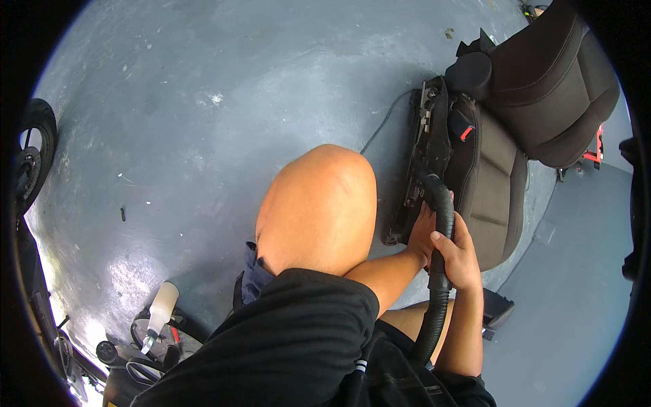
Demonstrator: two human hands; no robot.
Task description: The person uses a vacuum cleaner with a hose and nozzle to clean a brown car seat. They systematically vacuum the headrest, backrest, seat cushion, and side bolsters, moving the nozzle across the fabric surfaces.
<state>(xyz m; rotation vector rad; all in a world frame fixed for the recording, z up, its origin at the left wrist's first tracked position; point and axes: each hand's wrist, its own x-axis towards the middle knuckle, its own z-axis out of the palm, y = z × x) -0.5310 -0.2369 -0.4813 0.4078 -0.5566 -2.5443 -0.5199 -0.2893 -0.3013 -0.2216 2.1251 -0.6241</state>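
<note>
A black corrugated vacuum hose (442, 281) rises past my body to a curved dark nozzle end at the metal side rail (422, 136) of a car seat. My right hand (460, 254) is wrapped round the hose, thumb across its top. Beyond it, my left hand (422, 227) rests against the lower side of the seat, fingers stretched out and partly hidden by the hose. The car seat (491, 183) is dark brown-grey fabric with a backrest (542, 88). On its near side is a buckle (464, 130) with a red button.
A cable (386, 122) trails from the seat rail across the grey floor (169, 136). At the lower left stands a spray bottle (163, 305) beside dark equipment. A wheel (34, 156) is at the left edge. Behind the seat runs a grey wall (569, 271).
</note>
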